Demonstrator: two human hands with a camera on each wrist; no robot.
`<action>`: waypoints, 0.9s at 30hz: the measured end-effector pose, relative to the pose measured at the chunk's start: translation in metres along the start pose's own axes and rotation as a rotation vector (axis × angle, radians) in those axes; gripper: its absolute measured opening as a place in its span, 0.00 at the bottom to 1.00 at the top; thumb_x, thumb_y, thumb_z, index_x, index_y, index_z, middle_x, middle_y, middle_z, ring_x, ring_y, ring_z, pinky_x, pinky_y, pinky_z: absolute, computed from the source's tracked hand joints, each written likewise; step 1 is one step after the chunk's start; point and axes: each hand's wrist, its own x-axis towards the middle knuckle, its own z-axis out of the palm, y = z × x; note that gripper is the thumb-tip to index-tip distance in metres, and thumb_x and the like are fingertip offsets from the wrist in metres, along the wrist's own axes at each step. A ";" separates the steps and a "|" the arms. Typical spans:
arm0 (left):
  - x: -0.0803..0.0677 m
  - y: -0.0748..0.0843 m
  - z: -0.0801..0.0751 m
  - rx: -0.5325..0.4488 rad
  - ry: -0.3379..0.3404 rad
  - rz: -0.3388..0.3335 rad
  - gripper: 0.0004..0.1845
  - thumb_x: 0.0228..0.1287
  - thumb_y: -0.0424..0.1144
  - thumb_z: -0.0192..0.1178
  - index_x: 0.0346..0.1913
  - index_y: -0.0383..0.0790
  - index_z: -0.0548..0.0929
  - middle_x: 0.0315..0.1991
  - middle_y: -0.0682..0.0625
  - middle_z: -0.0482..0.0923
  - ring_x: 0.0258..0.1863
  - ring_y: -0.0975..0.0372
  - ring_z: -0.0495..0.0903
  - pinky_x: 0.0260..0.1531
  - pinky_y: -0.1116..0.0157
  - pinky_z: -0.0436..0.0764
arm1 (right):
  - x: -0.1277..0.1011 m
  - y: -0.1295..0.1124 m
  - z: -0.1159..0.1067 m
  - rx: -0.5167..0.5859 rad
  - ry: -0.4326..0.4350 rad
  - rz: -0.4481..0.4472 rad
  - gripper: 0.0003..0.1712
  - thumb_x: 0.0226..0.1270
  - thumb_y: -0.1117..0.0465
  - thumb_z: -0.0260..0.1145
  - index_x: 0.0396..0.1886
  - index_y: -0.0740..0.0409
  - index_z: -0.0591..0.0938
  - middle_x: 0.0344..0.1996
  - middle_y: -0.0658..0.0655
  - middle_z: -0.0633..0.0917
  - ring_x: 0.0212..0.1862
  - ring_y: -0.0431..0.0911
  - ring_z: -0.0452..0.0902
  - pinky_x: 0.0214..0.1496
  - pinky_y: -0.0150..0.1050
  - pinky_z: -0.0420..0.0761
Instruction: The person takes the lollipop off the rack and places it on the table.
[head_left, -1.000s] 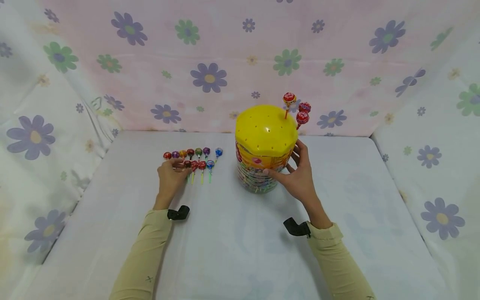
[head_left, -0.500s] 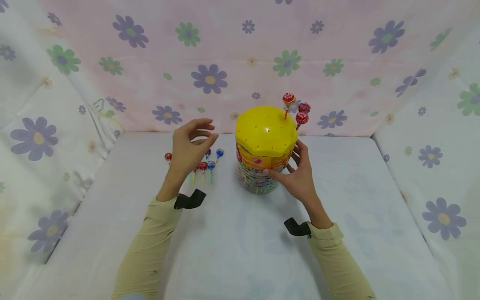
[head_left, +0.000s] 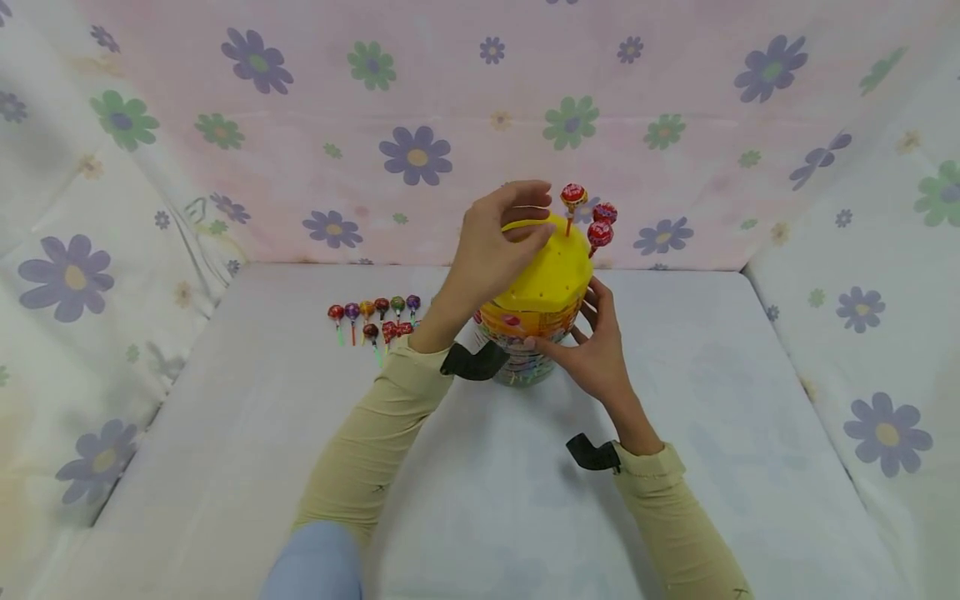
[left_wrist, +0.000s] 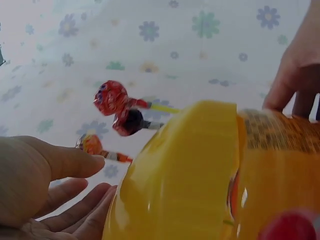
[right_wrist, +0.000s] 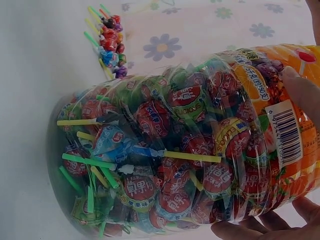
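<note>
My left hand [head_left: 497,242] is over the yellow lid [head_left: 551,271] of a large clear jar, its fingers loosely bent with nothing between them. Just right of its fingertips a lollipop [head_left: 573,195] stands stick-down in the lid; two more red lollipops [head_left: 600,233] stand beside it. In the left wrist view the thumb [left_wrist: 75,161] is near an orange-wrapped lollipop [left_wrist: 90,144], seemingly apart from it. My right hand [head_left: 596,354] grips the jar's right side, thumb in front and fingers behind. Through the jar's clear wall [right_wrist: 165,150] many wrapped lollipops show.
Left of the jar, several lollipops [head_left: 382,305] lie in two rows on the white tabletop [head_left: 247,433]; my left forearm hides part of the lower row. A flower-patterned cloth [head_left: 420,75] hangs behind and at both sides of the table.
My left hand has left the lollipop rows, risen and moved right to the lid; the dark lollipop it touched lies on the table. The right hand and jar have stayed put.
</note>
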 end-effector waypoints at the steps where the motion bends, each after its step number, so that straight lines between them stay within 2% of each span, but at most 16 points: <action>1: 0.003 0.000 0.003 0.004 -0.010 -0.004 0.21 0.67 0.25 0.64 0.63 0.28 0.78 0.58 0.38 0.81 0.57 0.52 0.83 0.57 0.66 0.83 | 0.000 0.000 0.000 -0.003 0.000 0.002 0.57 0.57 0.60 0.80 0.79 0.48 0.54 0.76 0.58 0.63 0.76 0.57 0.62 0.70 0.65 0.71; 8: 0.013 0.004 0.018 0.056 -0.047 0.001 0.19 0.69 0.24 0.61 0.61 0.28 0.78 0.53 0.38 0.84 0.54 0.54 0.85 0.56 0.70 0.82 | 0.000 -0.001 -0.001 -0.002 -0.005 0.013 0.58 0.57 0.60 0.81 0.79 0.48 0.54 0.76 0.57 0.63 0.76 0.57 0.62 0.70 0.64 0.70; 16: 0.021 0.001 0.024 0.072 -0.028 0.048 0.16 0.67 0.25 0.63 0.57 0.29 0.81 0.51 0.40 0.86 0.50 0.55 0.86 0.53 0.71 0.83 | 0.001 0.001 -0.002 -0.006 -0.002 -0.003 0.56 0.57 0.62 0.80 0.79 0.50 0.55 0.75 0.58 0.64 0.75 0.58 0.63 0.69 0.65 0.71; 19: 0.024 0.001 0.024 0.042 -0.014 0.076 0.16 0.68 0.25 0.63 0.57 0.29 0.81 0.50 0.39 0.86 0.49 0.55 0.86 0.53 0.71 0.84 | 0.001 0.002 -0.002 -0.010 -0.004 0.002 0.56 0.58 0.63 0.79 0.79 0.50 0.54 0.75 0.58 0.63 0.76 0.58 0.62 0.70 0.65 0.71; 22: 0.024 0.002 0.023 -0.034 0.008 0.104 0.17 0.68 0.25 0.63 0.58 0.29 0.81 0.48 0.39 0.86 0.47 0.56 0.86 0.52 0.69 0.85 | 0.001 0.002 -0.002 -0.009 -0.003 0.003 0.56 0.58 0.63 0.79 0.79 0.50 0.54 0.76 0.59 0.63 0.76 0.58 0.62 0.70 0.65 0.70; 27: 0.014 0.009 0.015 -0.098 0.063 0.184 0.19 0.67 0.25 0.63 0.60 0.28 0.79 0.46 0.37 0.84 0.45 0.55 0.86 0.48 0.65 0.87 | 0.000 -0.001 -0.001 -0.006 -0.005 0.006 0.57 0.57 0.61 0.80 0.79 0.49 0.54 0.76 0.59 0.63 0.76 0.58 0.62 0.70 0.65 0.70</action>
